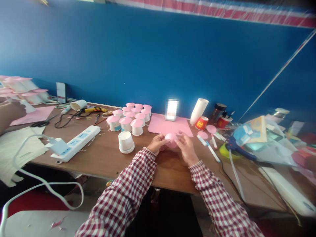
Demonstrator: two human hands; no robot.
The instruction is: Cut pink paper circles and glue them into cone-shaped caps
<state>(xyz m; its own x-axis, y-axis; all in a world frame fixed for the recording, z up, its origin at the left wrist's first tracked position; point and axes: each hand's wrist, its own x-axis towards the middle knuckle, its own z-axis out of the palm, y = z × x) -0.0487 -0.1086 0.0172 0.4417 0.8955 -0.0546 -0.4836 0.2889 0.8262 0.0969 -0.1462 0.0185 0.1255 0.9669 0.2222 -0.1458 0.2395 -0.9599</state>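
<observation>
My left hand point(158, 144) pinches the left edge of a pink paper circle point(171, 139) above the front of the table. At its right edge, the fingers of my right hand point(187, 148) are closed on the same circle. Left of my hands, an upturned white paper cup point(125, 142) stands on the table. Behind it are several white cups topped with pink circles point(136, 123). Stacked pink paper sheets point(160, 125) lie just beyond my hands. Two loose pink circles point(202, 135) rest to the right, near some pens point(212, 151).
A white power strip point(80, 140) with a plugged-in charger lies left. Rolled white paper point(199, 110) and a red cup point(201, 123) stand at the back. A blue-handled glue gun point(239, 149) and plastic bags crowd the right. Another person's hand point(11, 110) is at far left.
</observation>
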